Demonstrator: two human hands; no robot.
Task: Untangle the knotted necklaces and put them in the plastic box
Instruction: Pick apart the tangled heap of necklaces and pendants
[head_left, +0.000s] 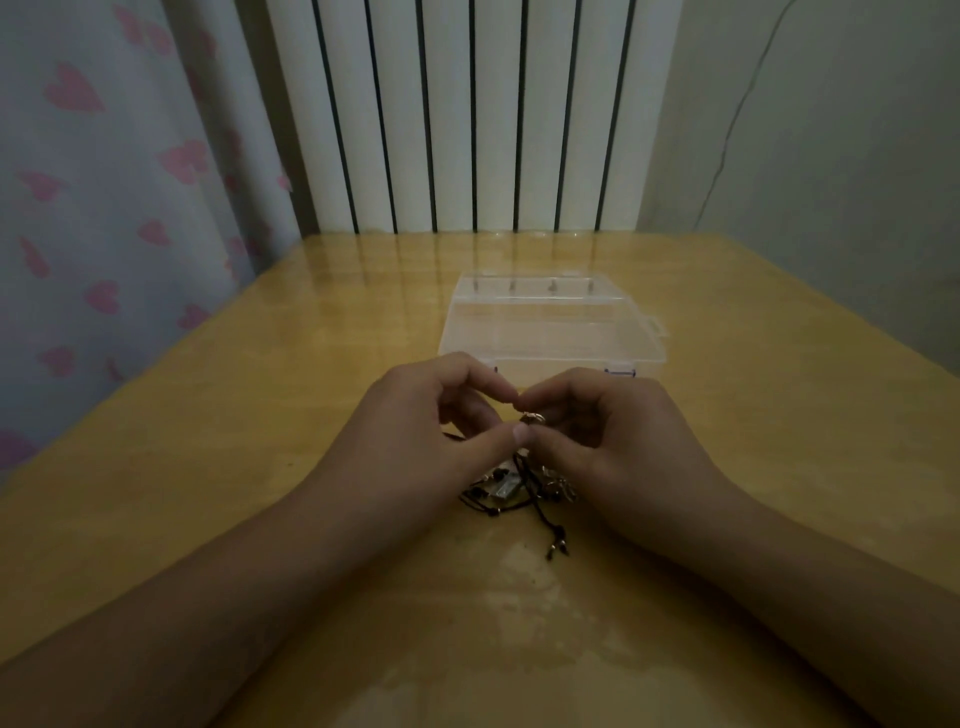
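Observation:
A tangle of dark-corded necklaces (511, 491) with small metal charms lies on the wooden table (260, 415), partly lifted between my hands. My left hand (431, 415) and my right hand (602, 426) meet fingertip to fingertip just above it. Both pinch the upper part of the tangle, near a small metal ring. Loose cord ends trail toward me at the lower right of the pile. A clear plastic box (550, 325) stands with its lid closed just beyond my hands, its latch tab on the right.
The table's far edge meets a white ribbed radiator (467, 114). A curtain with pink hearts (104, 182) hangs at the left and a pale wall stands at the right. The tabletop is glossy and reflects light near me.

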